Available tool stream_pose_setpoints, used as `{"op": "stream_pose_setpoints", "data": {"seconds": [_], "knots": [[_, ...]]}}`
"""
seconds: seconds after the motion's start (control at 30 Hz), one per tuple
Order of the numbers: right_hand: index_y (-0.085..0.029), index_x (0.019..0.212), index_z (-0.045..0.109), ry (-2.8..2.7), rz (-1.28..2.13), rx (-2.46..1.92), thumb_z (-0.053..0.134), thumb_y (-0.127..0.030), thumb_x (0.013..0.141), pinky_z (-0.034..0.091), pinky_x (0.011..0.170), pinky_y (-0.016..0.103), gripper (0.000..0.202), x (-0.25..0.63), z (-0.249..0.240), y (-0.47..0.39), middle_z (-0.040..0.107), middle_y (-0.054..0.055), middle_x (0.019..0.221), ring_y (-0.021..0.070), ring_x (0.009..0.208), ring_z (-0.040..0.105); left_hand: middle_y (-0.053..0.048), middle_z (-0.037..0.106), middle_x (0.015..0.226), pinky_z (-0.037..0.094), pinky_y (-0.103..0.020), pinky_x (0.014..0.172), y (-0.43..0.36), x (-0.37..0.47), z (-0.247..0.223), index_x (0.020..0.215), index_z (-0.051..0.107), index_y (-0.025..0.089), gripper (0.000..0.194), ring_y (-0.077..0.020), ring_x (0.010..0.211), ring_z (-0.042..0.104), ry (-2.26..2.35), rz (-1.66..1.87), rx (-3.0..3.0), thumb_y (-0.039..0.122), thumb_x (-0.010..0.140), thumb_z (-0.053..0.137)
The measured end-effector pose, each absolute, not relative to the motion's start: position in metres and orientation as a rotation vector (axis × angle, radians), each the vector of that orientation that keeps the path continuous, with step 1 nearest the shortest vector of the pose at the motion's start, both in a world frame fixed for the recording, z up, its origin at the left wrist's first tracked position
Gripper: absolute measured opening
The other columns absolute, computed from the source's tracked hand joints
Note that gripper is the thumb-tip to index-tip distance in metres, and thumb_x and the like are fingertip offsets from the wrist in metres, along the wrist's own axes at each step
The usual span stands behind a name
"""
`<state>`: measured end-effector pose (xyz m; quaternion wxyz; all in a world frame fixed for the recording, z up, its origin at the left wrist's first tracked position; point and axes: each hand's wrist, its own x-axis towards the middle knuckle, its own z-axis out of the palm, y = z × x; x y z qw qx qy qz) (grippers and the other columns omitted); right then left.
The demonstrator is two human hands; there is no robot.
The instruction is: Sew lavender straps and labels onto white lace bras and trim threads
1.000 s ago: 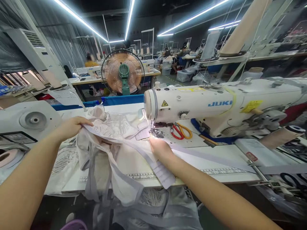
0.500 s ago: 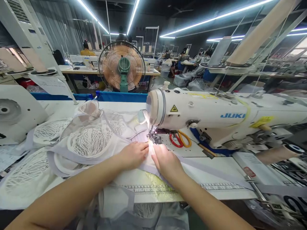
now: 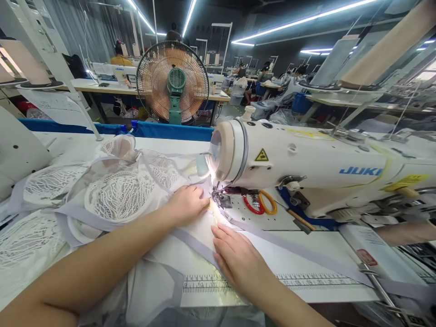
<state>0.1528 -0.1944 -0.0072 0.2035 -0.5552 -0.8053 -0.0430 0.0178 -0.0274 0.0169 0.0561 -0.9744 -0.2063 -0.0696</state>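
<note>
My left hand (image 3: 189, 205) is closed, thumb and fingers pinching the white and lavender bra (image 3: 195, 234) close to the presser foot (image 3: 216, 195) of a JUKI sewing machine (image 3: 272, 154). Lower and to the right, my right hand (image 3: 240, 259) rests on the fabric's edge, its fingers stretched out and the thumb apart. A lavender elastic band (image 3: 289, 247) runs from the right side of the table to the lit needle area. Lace cups (image 3: 117, 195) of the bra pile lie left of my left hand.
Scissors with red and yellow handles (image 3: 268, 202) lie beneath the machine arm. A wooden-handled tool (image 3: 301, 220) is right of them. A printed ruler (image 3: 306, 281) runs along the table's front. Beyond the table stands a fan (image 3: 175, 81); people sit at machines farther back.
My right hand has drawn back from the presser foot toward me, its fingers straightening. My left hand stays by the foot. The elastic band now shows beside the foot. The view has shifted slightly.
</note>
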Motion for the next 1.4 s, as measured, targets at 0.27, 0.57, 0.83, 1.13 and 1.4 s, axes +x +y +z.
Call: {"op": "stream_pose_setpoints", "data": {"seconds": [0.27,0.57,0.83,1.13,1.4], "knots": [[-0.013,0.089,0.062,-2.418,-0.110,-1.555,0.045,-0.019,0.084,0.041,0.100,0.046,0.020,0.152,0.004,-0.173,0.052,0.018,0.131,0.0293,0.125,0.043,-0.009,0.056,0.083,0.036,-0.032,0.060,-0.018,0.034,0.020,0.079,0.066,0.017,0.020,-0.0241,0.081,0.053,-0.611,-0.154,-2.929,0.021,0.083,0.047],[-0.010,0.084,0.066,-2.460,-0.150,-1.705,0.063,-0.040,0.078,0.042,0.099,0.043,0.031,0.150,0.003,-0.160,0.055,0.022,0.126,0.0329,0.117,0.052,-0.009,0.062,0.080,0.037,-0.031,0.060,0.005,0.027,0.033,0.085,0.065,0.014,0.024,-0.0228,0.081,0.055,-0.443,-0.014,-2.863,0.008,0.081,0.042],[-0.011,0.086,0.067,-2.437,-0.190,-1.733,0.064,-0.046,0.077,0.041,0.100,0.042,0.036,0.151,-0.005,-0.160,0.054,0.021,0.127,0.0315,0.118,0.051,-0.006,0.062,0.086,0.036,-0.029,0.058,0.005,0.027,0.034,0.088,0.067,0.019,0.023,-0.0207,0.079,0.055,-0.478,0.053,-2.880,0.019,0.085,0.044],[-0.011,0.083,0.069,-2.475,-0.201,-1.851,0.065,-0.049,0.076,0.043,0.095,0.041,0.039,0.146,0.008,-0.149,0.055,0.021,0.126,0.0304,0.115,0.053,-0.006,0.063,0.085,0.039,-0.029,0.061,0.013,0.032,0.044,0.085,0.067,0.018,0.023,-0.0213,0.081,0.056,-0.496,0.047,-2.915,0.013,0.082,0.045],[-0.011,0.082,0.069,-2.446,-0.284,-1.806,0.064,-0.049,0.076,0.044,0.087,0.041,0.039,0.148,0.009,-0.148,0.059,0.020,0.121,0.0314,0.110,0.055,-0.010,0.062,0.089,0.045,-0.029,0.058,-0.038,0.019,0.051,0.080,0.065,0.013,0.016,-0.0214,0.076,0.059,-0.594,0.150,-3.047,0.010,0.074,0.050]]}}
